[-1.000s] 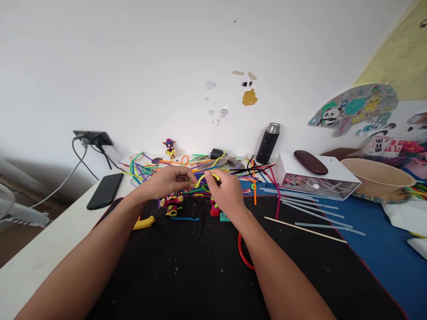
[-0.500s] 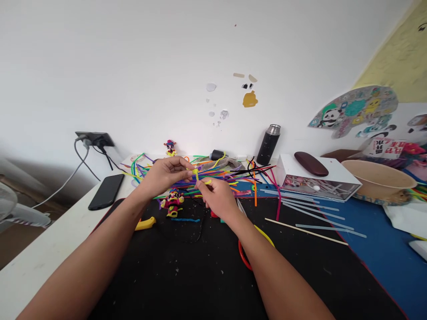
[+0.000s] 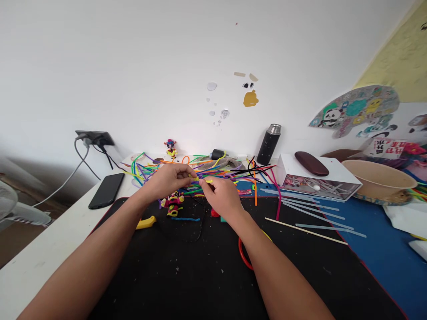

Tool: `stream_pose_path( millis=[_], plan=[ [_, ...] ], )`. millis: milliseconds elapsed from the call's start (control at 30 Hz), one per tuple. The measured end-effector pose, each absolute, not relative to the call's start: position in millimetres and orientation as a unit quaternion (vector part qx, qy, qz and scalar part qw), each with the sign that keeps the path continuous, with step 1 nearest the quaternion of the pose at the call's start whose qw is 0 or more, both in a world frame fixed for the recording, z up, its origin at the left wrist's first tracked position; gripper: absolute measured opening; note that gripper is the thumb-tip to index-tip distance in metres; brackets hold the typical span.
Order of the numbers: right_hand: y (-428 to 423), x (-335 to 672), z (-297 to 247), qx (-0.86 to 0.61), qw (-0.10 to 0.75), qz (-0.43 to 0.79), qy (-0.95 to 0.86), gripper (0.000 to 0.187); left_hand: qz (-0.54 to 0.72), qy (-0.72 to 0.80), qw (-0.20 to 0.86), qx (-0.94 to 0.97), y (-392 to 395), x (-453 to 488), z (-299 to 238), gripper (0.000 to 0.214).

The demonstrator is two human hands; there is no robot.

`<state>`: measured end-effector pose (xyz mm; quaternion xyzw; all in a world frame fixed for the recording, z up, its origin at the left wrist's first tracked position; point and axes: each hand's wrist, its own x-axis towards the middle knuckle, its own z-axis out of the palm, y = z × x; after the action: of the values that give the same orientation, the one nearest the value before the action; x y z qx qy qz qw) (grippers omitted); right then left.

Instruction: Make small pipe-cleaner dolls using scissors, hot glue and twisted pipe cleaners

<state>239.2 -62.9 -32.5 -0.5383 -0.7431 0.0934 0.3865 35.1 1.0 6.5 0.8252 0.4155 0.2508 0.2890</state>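
Observation:
My left hand (image 3: 167, 180) and my right hand (image 3: 223, 195) meet above the black mat (image 3: 187, 266), both pinching a short yellow pipe cleaner (image 3: 201, 180) between their fingertips. Just below my left hand stands a small red and yellow pipe-cleaner figure (image 3: 173, 202). A blue pipe-cleaner piece (image 3: 185, 219) lies in front of it. Behind my hands spreads a heap of coloured pipe cleaners (image 3: 213, 169). A red pipe-cleaner ring (image 3: 243, 255) lies under my right forearm.
A black phone (image 3: 106, 190) lies at the left, a yellow-handled tool (image 3: 146, 222) beside my left arm. A black flask (image 3: 268, 143), a white box (image 3: 316, 178) with a brown case, clear glue sticks (image 3: 313, 213), a wooden stick (image 3: 305, 230) and a bowl (image 3: 378, 178) are to the right.
My hands rose a little with the yellow pipe cleaner, then came back down. The arched strand has been worked into a shorter, tighter piece between my fingertips.

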Motion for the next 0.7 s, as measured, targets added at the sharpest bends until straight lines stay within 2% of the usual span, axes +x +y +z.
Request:
stream_pose_path(
  millis=[233,367,567,700],
  plan=[
    [-66.1,237.0,-30.6,-0.540,0.377,0.078,-0.749,0.034,0.214,0.393,0.338,0.828,0.7,36.8,7.4,0.022],
    [-65.6,239.5,-28.3,-0.527,0.400,0.113,-0.741,0.034,0.181,0.391,0.374,0.821,-1.1,37.2,5.5,0.017],
    [-63.4,245.1,-24.0,-0.519,0.448,0.163,-0.709,0.035,0.184,0.363,0.480,0.777,-5.8,41.1,10.9,0.017],
    [-63.3,245.4,-24.9,-0.520,0.445,0.198,-0.702,0.026,0.185,0.360,0.500,0.766,-8.8,43.1,14.2,0.020]
  ],
)
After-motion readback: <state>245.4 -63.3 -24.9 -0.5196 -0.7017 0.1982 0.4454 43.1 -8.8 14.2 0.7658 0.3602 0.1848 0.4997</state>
